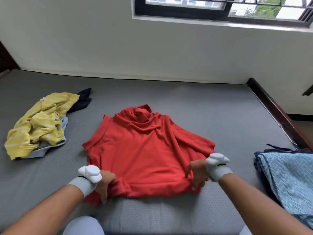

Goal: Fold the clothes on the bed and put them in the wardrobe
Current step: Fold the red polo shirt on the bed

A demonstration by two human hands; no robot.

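Observation:
A red shirt [145,150] lies spread on the grey bed [211,116], collar towards the wall and hem towards me, with wrinkles near the collar. My left hand [105,184] grips the hem at its near left corner, fingers curled into the cloth. At the near right corner my right hand [196,173] pinches the hem with bent fingers. Both wrists carry grey bands with white devices. The wardrobe is out of view.
A crumpled yellow striped garment [39,124] lies at the left over grey and dark pieces [83,100]. A stack of blue patterned cloth [288,180] sits at the right edge. A dark wooden bed frame [277,112] runs along the right, and the wall and window are behind.

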